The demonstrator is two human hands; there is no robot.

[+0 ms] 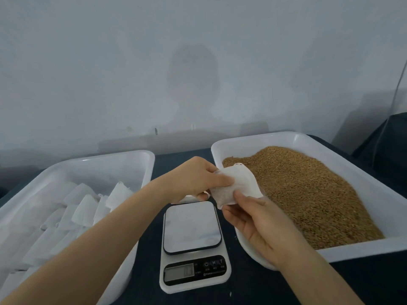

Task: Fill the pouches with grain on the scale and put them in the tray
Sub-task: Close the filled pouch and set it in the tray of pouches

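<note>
Now, with my left hand (198, 179) and right hand (259, 223) both pinching the part-filled pouch (236, 183) between them, I should keep its mouth up and set it gently onto the scale (191, 227) just beneath.

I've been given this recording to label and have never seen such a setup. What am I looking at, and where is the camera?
There is no machine here. These are a person's two bare hands, filmed by one wide-angle camera worn on the head, looking forward and down.

On a dark table stand two white trays. The left tray holds white pouches, and the right tray holds brown grain. Between them sits a small kitchen scale with nothing on it. Its display is too blurred to read.

The left hand and right hand both pinch one white pouch, held in the air beside the grain tray. A darker shade low in it suggests some grain inside.
</note>
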